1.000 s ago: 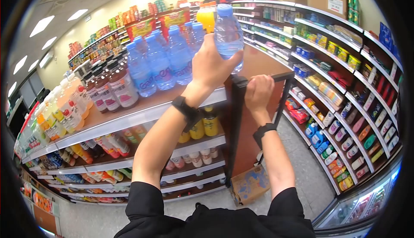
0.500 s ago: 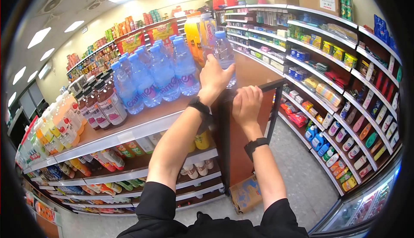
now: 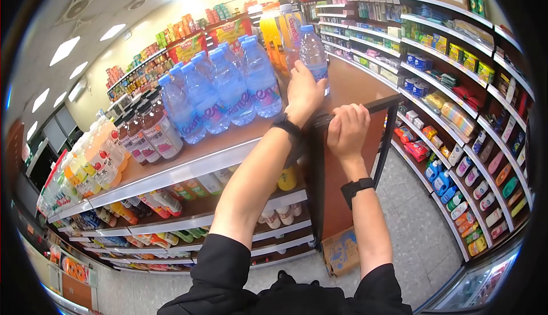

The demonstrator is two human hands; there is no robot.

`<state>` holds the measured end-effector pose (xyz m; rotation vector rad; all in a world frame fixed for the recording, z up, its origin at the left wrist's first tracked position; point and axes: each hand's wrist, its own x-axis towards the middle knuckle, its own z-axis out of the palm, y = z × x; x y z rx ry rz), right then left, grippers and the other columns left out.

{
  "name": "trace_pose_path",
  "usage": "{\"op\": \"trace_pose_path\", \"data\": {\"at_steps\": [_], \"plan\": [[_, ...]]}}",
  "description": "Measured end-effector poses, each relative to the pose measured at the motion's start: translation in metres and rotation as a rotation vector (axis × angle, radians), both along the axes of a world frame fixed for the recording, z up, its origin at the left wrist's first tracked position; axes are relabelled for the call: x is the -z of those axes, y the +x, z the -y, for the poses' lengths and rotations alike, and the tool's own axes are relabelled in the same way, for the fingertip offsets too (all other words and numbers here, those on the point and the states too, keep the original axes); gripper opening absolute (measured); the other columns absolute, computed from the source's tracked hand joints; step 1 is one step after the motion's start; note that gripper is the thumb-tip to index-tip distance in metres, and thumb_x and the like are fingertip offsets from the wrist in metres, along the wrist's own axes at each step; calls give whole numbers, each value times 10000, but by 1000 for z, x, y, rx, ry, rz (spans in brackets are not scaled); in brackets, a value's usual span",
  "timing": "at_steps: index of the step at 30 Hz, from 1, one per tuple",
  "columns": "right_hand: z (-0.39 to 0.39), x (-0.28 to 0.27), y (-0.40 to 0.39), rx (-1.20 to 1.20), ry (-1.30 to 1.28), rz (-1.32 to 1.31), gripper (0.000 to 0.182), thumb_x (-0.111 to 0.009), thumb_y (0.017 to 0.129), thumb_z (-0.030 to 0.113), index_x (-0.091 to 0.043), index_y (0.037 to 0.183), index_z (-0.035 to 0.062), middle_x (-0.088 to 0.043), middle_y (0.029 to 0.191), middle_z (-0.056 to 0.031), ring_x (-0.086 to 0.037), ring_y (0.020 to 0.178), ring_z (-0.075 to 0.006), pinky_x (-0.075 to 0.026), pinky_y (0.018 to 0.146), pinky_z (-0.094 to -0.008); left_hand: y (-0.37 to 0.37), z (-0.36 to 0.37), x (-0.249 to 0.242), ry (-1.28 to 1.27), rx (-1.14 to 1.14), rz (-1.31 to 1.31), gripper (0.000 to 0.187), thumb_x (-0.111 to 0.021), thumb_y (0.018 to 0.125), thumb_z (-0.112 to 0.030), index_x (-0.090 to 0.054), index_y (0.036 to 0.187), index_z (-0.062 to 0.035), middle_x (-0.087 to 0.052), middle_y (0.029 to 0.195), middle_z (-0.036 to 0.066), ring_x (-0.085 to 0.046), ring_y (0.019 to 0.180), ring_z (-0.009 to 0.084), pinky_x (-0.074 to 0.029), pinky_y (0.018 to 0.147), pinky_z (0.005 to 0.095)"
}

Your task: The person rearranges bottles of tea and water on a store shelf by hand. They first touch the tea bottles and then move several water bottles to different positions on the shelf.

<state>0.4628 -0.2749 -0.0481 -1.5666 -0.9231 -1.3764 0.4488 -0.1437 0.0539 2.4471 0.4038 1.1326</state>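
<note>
My left hand [image 3: 305,91] is closed around the near side of a clear water bottle [image 3: 313,52] with a blue cap. The bottle stands upright at the right end of the top shelf; my hand hides part of its lower half. Just left of it are a taller clear bottle [image 3: 290,27] and an orange drink bottle [image 3: 272,40]. Several water bottles with pink lettering [image 3: 231,89] stand in rows further left. My right hand [image 3: 347,132] is curled over the top edge of the unit's dark-framed end panel [image 3: 381,105], with its fingertips partly hidden.
Dark drink bottles [image 3: 160,129] and juice bottles [image 3: 108,146] line the shelf's left side. A cardboard box [image 3: 341,252] sits on the floor by the end panel. Stocked wall shelves [image 3: 451,92] run along the right, with a glass-fronted cooler [image 3: 476,286] at lower right.
The view has shifted, so everything appears further right and mostly higher. My left hand stays at the clear water bottle, and my right hand stays on the panel edge.
</note>
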Motion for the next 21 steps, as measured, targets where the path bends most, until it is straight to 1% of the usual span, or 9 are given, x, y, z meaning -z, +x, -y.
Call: {"op": "trace_pose_path", "data": {"at_steps": [3,5,7,9,10,11,13,15,21], "plan": [[2,0,0,1,-6,8,199,-514,916,221,-636,957,70,-621,978,-86,-556,1075,-312,-367,1074,-518,-8,4,3,31,25,12,738,-753,853,-307,-389,1302,153,-530,1281,382,-600,1145,516,-520,990,478],[1,0,0,-3,-19,3,205,-509,922,223,-634,964,66,-622,984,-87,-556,1083,-313,-366,1075,-519,-21,9,1,47,19,10,796,-728,858,-292,-344,1376,174,-516,1269,397,-592,1142,528,-516,995,482],[1,1,0,0,-15,6,207,-505,928,222,-634,968,64,-621,986,-89,-556,1084,-315,-366,1076,-521,-40,10,-2,102,2,58,763,-715,879,-290,-383,1416,139,-547,1265,347,-610,1125,481,-523,960,480],[1,1,-1,-4,-15,3,209,-502,934,221,-633,971,63,-620,989,-91,-557,1085,-316,-365,1077,-522,-68,6,-5,217,66,157,589,-711,894,-267,-521,1331,79,-614,1199,265,-647,1058,411,-534,891,458],[2,-1,-2,0,-24,-3,208,-499,939,218,-633,972,62,-620,993,-93,-557,1085,-318,-364,1078,-522,-86,5,-8,224,86,190,368,-709,908,-249,-652,1145,26,-676,1018,187,-677,944,358,-538,810,439],[3,-1,-3,2,-37,-12,208,-497,945,216,-632,973,60,-620,998,-95,-558,1086,-321,-363,1080,-523,-104,1,-10,261,98,223,227,-715,907,-219,-687,950,2,-666,846,150,-681,827,350,-536,748,427],[3,-1,-4,-1,-47,-14,207,-494,954,210,-631,978,58,-621,1009,-100,-558,1091,-324,-359,1088,-521,-137,-15,-7,340,116,264,194,-718,907,-185,-672,822,-17,-651,782,126,-667,760,336,-525,703,422],[4,-1,-6,15,-53,-16,209,-490,958,209,-632,980,57,-622,1018,-106,-559,1100,-323,-355,1096,-520,-168,-29,-4,361,30,253,204,-722,905,-163,-645,782,-20,-642,773,115,-652,724,315,-511,660,403],[4,-5,-11,28,-69,-56,192,-493,952,184,-635,958,56,-631,991,-103,-579,1086,-315,-350,1104,-515,-238,-76,18,347,-118,161,269,-722,937,-204,-630,759,-26,-621,738,104,-632,683,304,-497,621,398]]}}
